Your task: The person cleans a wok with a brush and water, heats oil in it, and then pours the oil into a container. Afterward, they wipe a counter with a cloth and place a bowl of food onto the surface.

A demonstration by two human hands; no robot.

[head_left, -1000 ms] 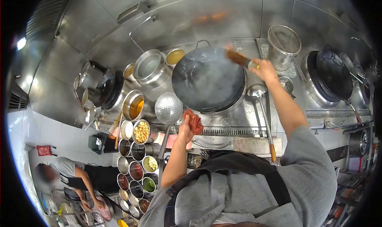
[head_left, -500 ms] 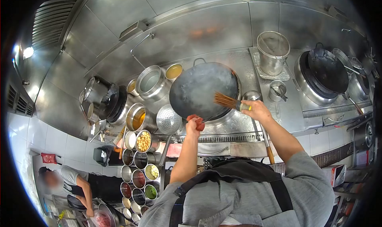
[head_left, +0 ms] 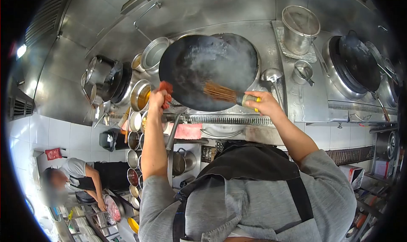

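A left hand (head_left: 157,100) clutches a crumpled red cloth (head_left: 167,89) at eight o'clock on a steaming, round black metal wok (head_left: 190,64); the right hand (head_left: 263,103) grips a brown split-bamboo brush (head_left: 221,92) near six. A steady rim and firm strokes would likely help.

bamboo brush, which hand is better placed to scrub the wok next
Probably the right hand: it grips the bamboo brush, which reaches over the wok. The left hand holds a red cloth at the wok's left edge.
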